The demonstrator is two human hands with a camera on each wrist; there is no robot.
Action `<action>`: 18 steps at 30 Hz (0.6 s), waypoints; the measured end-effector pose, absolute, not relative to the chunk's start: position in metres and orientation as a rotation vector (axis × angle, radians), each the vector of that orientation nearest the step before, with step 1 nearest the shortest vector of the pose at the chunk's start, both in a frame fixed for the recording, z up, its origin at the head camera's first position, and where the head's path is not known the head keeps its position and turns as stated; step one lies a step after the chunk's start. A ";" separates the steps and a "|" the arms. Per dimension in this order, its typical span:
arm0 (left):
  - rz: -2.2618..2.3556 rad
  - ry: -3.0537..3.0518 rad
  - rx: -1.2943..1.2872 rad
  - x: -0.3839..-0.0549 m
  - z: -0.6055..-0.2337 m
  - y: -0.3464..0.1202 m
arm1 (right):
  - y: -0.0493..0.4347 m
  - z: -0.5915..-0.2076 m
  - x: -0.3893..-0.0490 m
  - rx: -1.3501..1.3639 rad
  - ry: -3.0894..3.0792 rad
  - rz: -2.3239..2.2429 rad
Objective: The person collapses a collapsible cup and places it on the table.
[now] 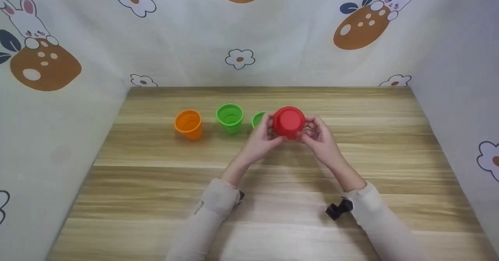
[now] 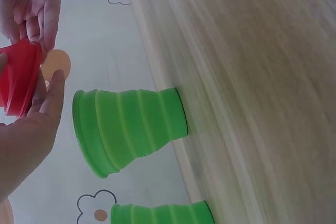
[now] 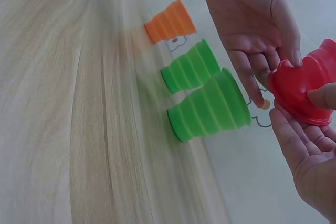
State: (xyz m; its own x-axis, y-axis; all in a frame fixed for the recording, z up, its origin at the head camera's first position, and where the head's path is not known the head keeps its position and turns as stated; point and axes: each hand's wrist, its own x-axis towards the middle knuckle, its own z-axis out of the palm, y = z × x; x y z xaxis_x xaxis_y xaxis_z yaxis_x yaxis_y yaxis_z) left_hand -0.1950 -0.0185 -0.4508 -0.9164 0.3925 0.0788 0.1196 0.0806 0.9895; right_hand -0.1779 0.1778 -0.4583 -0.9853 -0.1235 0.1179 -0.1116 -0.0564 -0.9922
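Orange cup (image 1: 189,124) is standing on the tbl (image 1: 148,190), 9 o'clock from the red cup (image 1: 289,119); 1st green cup (image 1: 230,118), then 2nd green cup (image 1: 258,119), are standing closer. L hand (image 1: 263,140) is pinching the red cup, thumb & fingers, approx. 8 o'clock; R hand (image 1: 321,140) likewise at 4, both holding it above tbl.
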 end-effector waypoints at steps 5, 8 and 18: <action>1.937 2.207 0.476 -0.195 -0.448 -0.016 | 0.176 -0.459 -0.178 -0.281 2.128 -2.280; 1.935 2.242 0.463 -0.195 -0.446 -0.015 | 0.174 -0.459 -0.178 -0.306 2.105 -2.292; 1.866 2.382 0.425 -0.194 -0.444 -0.010 | 0.170 -0.458 -0.178 -0.305 2.184 -2.241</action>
